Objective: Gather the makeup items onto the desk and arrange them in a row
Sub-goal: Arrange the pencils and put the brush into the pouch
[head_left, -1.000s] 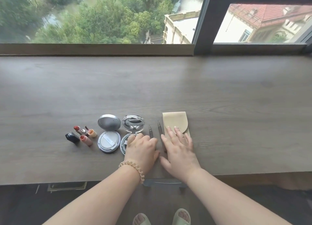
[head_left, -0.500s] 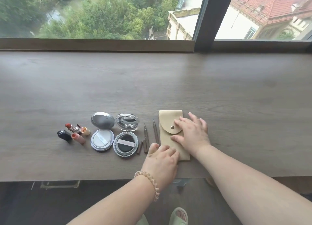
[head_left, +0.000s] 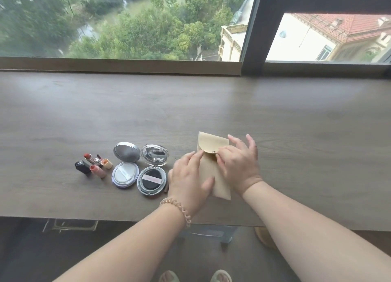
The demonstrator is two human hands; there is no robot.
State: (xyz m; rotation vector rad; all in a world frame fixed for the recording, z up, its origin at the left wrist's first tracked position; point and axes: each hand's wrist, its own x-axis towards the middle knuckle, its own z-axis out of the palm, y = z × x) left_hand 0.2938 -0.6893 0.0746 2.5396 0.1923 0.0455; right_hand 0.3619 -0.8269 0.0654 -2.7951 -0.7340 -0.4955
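On the long desk (head_left: 296,122) by the window, your hands have moved off the pencils onto the tan pouch (head_left: 211,165). Your left hand (head_left: 188,182) presses it flat with loose fingers, and your right hand (head_left: 239,163) pinches its snap flap, so the row looks nearly done.

— Is there any readable writing on the makeup?
— Only faint pale lettering on the black lipstick cap (head_left: 81,166), far left of the fingers, too blurred to read. Nothing else carries text.

Both hands (head_left: 213,171) on beige pouch (head_left: 208,167) beside open compacts (head_left: 139,169)
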